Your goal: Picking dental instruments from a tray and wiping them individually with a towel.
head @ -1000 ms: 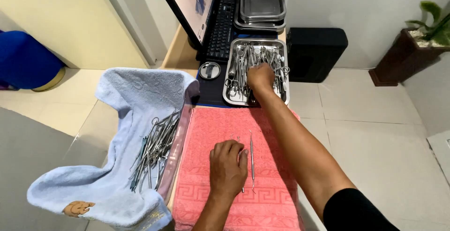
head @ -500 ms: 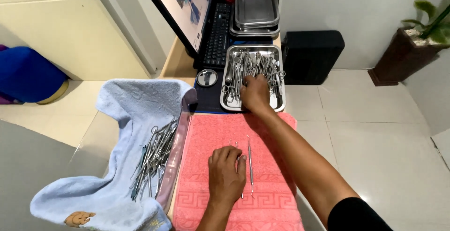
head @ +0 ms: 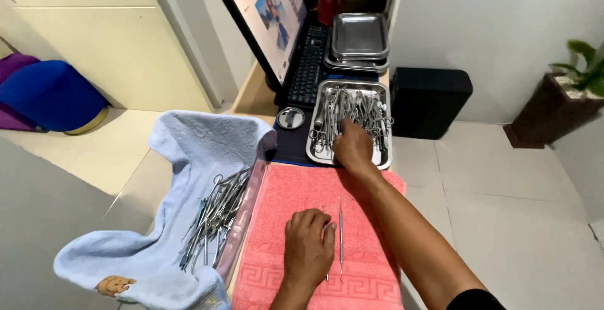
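My right hand [head: 352, 146] reaches into a steel tray [head: 385, 159] and its bent fingers rest on a heap of metal dental instruments [head: 362, 105]. Whether it grips one is hidden. My left hand [head: 308, 247] lies on a pink towel [head: 270, 222], fingers loosely spread, its fingertips touching small thin tools. A long thin double-ended probe [head: 340, 234] lies just to the right of that hand. To the left, a light blue towel [head: 189, 152] lines a basin and holds several more instruments [head: 214, 215].
Behind the tray stand stacked empty steel trays [head: 360, 39], a keyboard [head: 308, 64] and a monitor [head: 264, 20]. A small round steel dish [head: 290, 118] sits left of the tray. A black box [head: 431, 99], a potted plant [head: 579, 77] and a blue cushion [head: 50, 96] are on the floor.
My right hand has drawn back from the tray's middle to its near edge. My left hand stays on the pink towel. The view has tilted up slightly.
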